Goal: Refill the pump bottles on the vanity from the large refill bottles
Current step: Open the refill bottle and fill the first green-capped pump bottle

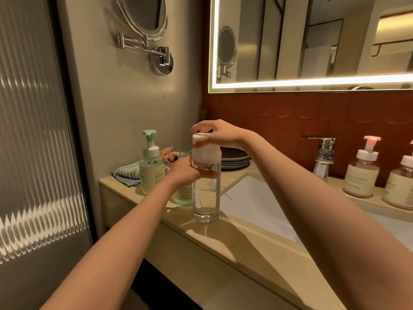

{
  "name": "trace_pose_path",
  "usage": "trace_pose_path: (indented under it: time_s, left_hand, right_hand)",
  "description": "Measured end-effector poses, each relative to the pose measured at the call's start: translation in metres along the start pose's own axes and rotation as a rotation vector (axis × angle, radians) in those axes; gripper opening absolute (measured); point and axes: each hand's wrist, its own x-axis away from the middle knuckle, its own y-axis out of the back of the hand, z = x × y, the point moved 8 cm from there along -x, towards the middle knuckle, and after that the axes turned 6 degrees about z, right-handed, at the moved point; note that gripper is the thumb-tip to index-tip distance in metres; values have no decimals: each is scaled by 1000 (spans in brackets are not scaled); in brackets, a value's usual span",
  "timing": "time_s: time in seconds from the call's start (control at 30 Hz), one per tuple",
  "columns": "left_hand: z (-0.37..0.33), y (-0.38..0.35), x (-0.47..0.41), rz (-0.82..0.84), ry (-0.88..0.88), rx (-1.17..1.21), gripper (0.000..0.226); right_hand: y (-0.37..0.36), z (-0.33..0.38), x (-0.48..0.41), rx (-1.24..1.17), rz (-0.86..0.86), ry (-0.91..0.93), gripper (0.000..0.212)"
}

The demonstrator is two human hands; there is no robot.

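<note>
A tall clear bottle (206, 193) stands upright on the vanity (241, 240) edge beside the sink (252, 204); the left hand (185, 171) grips its upper body; the right hand (220, 134) grasps its white cap (200, 138)

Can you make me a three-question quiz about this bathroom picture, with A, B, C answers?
1. Where does the clear bottle stand? A on the floor B on the counter beside the sink C on a chair
2. What colour is the pump on the far-left bottle? A green B pink C black
3. What does the right hand do? A hangs idle B grips the white cap C holds a towel
Answers: B, its base rests on the counter; A, the pump is mint green; B, fingers curl round the cap while the left hand holds the bottle.
</note>
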Motion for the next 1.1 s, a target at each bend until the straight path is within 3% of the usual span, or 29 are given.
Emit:
trace_pose_path:
  time_s: [0.07,0.17,0.23,0.3,0.37,0.47,0.57,0.73,0.83,0.9,1.0,1.1]
  left_hand:
    - [-7,0,2,13,-24,-53,56]
    - [-6,0,2,16,-19,-46,62]
    - [-3,0,2,20,-22,-46,60]
    - [-2,1,3,19,-23,-37,60]
    - [-2,1,3,17,-30,-18,55]
    - [0,0,2,-3,-42,-14,42]
    - [1,0,-1,-31,-58,-40,50]
    - [3,1,-1,-46,-33,-8,58]
    - [3,0,-1,-46,-36,-48,54]
    - [4,1,-1,-45,-29,-14,56]
    - [1,2,0,-58,-36,-30,57]
    - [-1,0,2,-32,-37,-47,48]
  right_hand:
    - [1,4,-4,22,10,-53,57]
    - [2,-1,-5,368,46,-274,81]
    - [3,3,-4,415,92,-275,66]
    - [2,12,-4,292,139,-202,55]
    - [-1,14,-1,230,153,-189,64]
    - [0,10,0,366,97,-232,63]
    - [-7,9,-3,286,143,-196,53]
    - [-3,2,-1,415,23,-269,70]
    - [-7,11,-5,342,68,-197,56]
    - [-6,18,-7,323,66,-160,62]
    - [3,10,-6,466,-14,-254,69]
    - [-1,7,-6,410,15,-251,54]
